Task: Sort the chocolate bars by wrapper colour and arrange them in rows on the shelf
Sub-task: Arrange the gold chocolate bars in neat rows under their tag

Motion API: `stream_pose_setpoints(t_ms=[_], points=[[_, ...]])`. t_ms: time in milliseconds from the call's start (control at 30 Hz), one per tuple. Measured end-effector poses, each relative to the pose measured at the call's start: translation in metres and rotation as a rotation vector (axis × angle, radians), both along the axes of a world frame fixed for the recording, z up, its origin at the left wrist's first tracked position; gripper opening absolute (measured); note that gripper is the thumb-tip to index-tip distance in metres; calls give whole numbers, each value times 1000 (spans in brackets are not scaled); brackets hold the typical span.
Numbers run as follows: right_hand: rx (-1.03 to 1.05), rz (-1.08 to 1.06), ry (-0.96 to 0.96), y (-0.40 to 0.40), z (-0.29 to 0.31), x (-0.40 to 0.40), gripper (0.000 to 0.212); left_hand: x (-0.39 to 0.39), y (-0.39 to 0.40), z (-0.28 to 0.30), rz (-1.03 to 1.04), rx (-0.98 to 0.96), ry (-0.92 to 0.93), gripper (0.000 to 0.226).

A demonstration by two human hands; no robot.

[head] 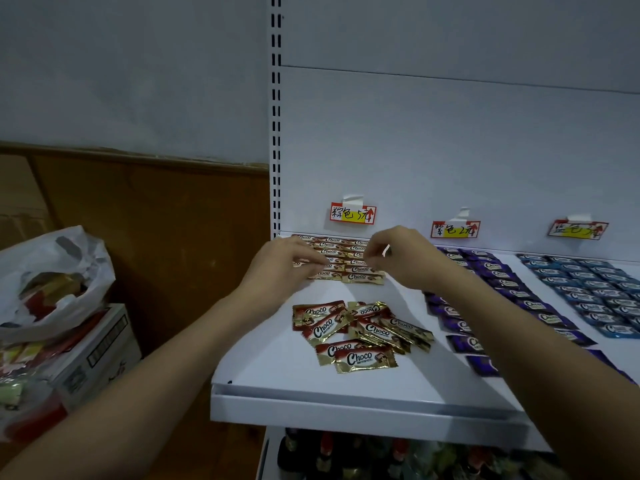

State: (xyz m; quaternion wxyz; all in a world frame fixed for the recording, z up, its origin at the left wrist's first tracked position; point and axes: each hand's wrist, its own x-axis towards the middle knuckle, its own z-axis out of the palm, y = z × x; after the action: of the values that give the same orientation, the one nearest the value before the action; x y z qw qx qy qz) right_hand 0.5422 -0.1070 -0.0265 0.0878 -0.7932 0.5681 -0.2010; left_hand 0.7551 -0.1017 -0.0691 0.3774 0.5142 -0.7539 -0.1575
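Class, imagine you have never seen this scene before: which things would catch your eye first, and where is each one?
Probably the loose heap of gold and red Choco bars lying near the front of the white shelf. Behind it, the left hand and right hand reach over neat rows of the same bars at the back. To the right lie purple bars and, farther right, blue bars.

The shelf [277, 368] is white. On it lie gold-and-dark-red bars [360, 336] with white "Choco" lettering, purple bars [491, 271] and blue bars [588, 289]. The price tags [352, 213] are white with red borders, yellow bands and black handwriting.
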Motion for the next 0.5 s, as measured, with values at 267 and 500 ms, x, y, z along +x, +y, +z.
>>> stream_pose_setpoints(t_ms=[267, 500], points=[[128, 175, 189, 35, -8, -4, 11, -7, 45, 15, -168, 266, -251, 19], [94, 156, 241, 41, -14, 3, 18, -19, 57, 13, -115, 268, -271, 22]])
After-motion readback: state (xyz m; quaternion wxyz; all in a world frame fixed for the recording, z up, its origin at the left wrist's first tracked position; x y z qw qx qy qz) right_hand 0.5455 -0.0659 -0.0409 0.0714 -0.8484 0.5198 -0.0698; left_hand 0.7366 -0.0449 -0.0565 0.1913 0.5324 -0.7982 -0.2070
